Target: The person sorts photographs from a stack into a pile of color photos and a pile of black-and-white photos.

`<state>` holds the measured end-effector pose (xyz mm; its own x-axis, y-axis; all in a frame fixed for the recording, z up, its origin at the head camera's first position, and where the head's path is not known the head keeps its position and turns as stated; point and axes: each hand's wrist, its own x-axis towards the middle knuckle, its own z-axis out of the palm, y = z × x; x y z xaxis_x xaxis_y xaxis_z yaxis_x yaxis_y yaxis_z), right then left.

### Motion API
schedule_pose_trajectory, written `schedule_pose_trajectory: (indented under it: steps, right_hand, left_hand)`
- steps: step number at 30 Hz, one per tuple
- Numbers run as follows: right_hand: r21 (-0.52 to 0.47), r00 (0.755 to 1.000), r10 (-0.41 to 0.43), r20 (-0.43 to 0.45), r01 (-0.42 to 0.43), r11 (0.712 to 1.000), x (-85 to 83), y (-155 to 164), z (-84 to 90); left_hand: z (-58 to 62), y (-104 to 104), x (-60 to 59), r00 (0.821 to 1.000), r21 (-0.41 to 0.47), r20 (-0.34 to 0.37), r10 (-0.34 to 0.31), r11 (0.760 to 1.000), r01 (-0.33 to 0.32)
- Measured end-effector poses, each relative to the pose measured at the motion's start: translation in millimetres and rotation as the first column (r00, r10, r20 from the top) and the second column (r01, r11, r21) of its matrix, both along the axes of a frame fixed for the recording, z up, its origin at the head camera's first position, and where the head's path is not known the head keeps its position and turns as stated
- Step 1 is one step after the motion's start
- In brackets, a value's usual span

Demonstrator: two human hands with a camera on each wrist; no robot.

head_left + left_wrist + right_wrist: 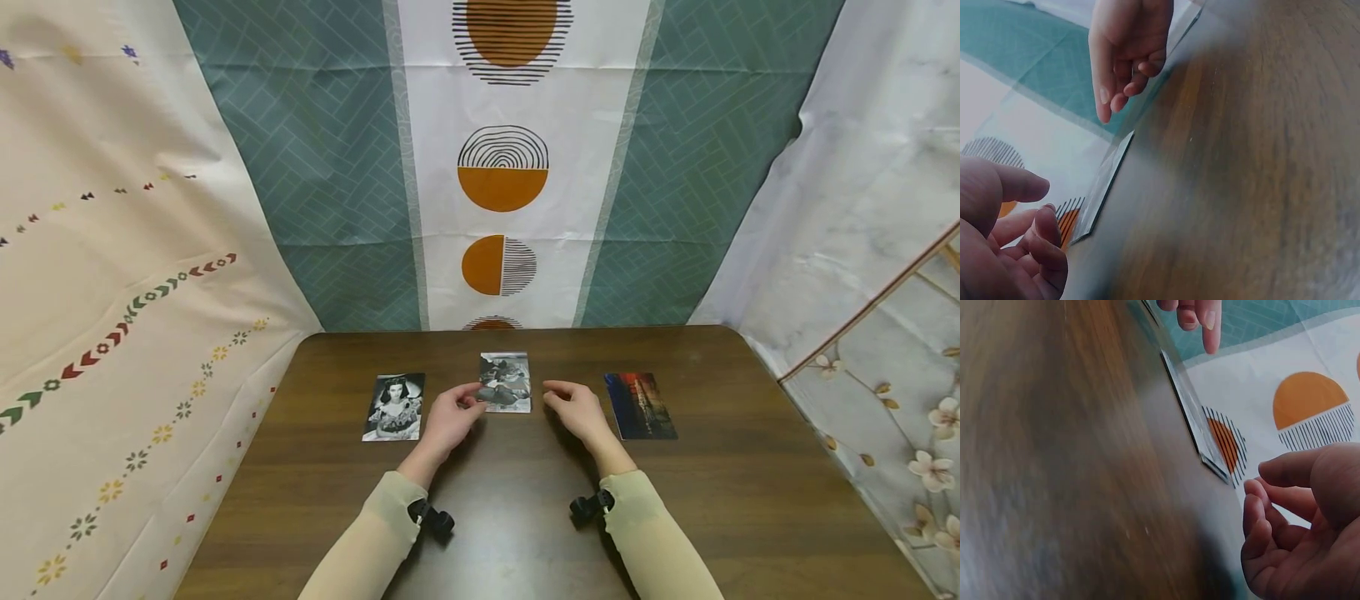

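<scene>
Three picture cards lie apart on the table. The middle black-and-white card (505,382) is between my two hands. My left hand (452,418) is at its left edge, fingers loosely bent; the head view does not settle whether they touch it, but in the left wrist view a gap shows between the fingers and the card (1104,187). My right hand (579,412) hovers just right of that card, loosely bent and holding nothing. To the left lies a black-and-white portrait card (394,407) of a person in a dress. A dark card with red and blue (641,406) lies to the right.
The brown wooden table (495,517) ends at a patterned cloth backdrop (502,167). A cream cloth (150,333) with coloured motifs hangs at the left, and a white floral cloth (885,375) at the right. Each wrist wears a small black camera (435,518).
</scene>
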<state>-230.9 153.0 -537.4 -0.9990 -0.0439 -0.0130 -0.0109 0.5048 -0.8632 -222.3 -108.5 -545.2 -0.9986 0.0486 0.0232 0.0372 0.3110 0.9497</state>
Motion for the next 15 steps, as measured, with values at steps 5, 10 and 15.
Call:
schedule_pose_trajectory:
  steps: [5,10,15]
  right_hand:
    - [0.014,1.000,-0.014,-0.019,0.015,1.000,-2.4,-8.1,-3.8]
    - [0.019,0.998,-0.039,-0.039,0.040,0.999,-8.2,-15.5,-9.1]
    - [0.028,0.996,-0.070,-0.059,0.071,0.997,-14.8,-26.1,-12.6]
  left_hand:
    - [-2.0,-2.9,-2.1,1.000,0.008,0.003,0.022,1.000,-0.022]
    - [-5.3,-3.1,-8.5,0.998,-0.010,0.003,0.062,0.998,-0.062]
    - [-9.0,-1.9,-16.6,0.996,-0.006,0.032,0.088,0.996,-0.088]
